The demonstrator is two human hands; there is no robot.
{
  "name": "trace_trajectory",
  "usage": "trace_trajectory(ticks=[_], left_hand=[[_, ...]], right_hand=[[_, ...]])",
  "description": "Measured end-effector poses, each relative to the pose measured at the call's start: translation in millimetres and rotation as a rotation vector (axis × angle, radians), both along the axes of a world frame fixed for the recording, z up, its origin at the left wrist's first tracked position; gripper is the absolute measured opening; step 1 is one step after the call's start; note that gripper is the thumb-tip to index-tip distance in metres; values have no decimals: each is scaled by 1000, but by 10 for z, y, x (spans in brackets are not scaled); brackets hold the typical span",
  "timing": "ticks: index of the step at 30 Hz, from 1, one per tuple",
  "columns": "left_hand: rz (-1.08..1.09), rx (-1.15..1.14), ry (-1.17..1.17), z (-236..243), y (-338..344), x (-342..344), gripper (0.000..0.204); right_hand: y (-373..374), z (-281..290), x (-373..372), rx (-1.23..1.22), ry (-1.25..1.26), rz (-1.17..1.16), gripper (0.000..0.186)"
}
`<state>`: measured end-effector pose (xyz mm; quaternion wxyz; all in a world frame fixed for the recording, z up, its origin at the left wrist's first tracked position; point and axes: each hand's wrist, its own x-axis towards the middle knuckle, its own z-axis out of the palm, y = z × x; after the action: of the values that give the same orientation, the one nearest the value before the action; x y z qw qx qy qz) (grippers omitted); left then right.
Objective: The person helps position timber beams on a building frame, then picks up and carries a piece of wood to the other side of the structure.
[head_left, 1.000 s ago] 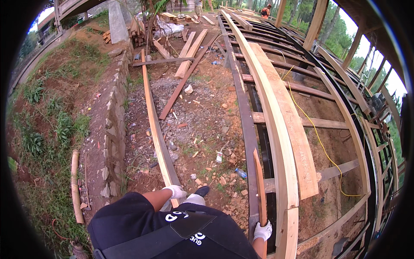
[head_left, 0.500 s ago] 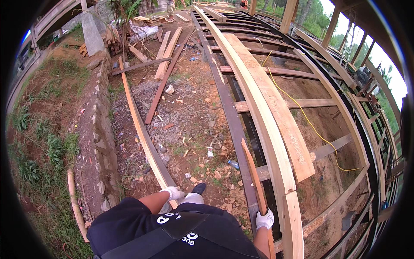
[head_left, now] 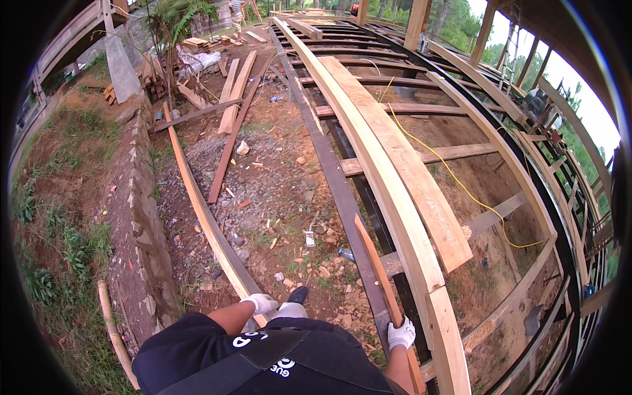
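My left hand [head_left: 261, 303], in a white glove, is closed over the near end of a long wooden board [head_left: 205, 212], beside my left hip. That board runs away from me over the ground, and its far end lies by a dark crosswise plank [head_left: 197, 116]. On the other side, my gloved right hand [head_left: 401, 334] grips a narrow reddish-brown wooden strip [head_left: 375, 263]. The strip slants along the dark beam [head_left: 329, 164] of a raised frame. Right of it, a thick pale timber [head_left: 378, 178] lies lengthwise on the frame. My left fingertips are partly hidden.
A wide plank [head_left: 408, 168] rests across the joists, with a yellow cord [head_left: 454, 174] trailing beside it. Wood scraps, stones and a plastic bottle [head_left: 346, 254] litter the ground ahead. A low stone edge [head_left: 139, 224] borders the grassy slope at left. Far off stands a person [head_left: 236, 16].
The view has turned slightly to the right, so the surroundings sit farther left. Both hands keep their holds on the board and the strip.
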<state>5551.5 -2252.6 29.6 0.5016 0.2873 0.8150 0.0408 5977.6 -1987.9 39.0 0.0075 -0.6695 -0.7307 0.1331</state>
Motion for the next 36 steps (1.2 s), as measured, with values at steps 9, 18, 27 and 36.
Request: trace_trajectory(ticks=[9,18,27,36], left_hand=[[93,-66,-47,-173,-96,-43,73],[-15,-25,-66,88,157,6,57],[-1109,180,-387,-663,1588,627,53],[-1448,81,-704,-812,1916,789,56]], right_hand=[[-13,54,-50,-8,24,13,64],[-80,19,-80,-3,37,-29,59],[-1348,667,-69,-114,250,-249,55],[-2415,928,-203,317,589,-945,50]])
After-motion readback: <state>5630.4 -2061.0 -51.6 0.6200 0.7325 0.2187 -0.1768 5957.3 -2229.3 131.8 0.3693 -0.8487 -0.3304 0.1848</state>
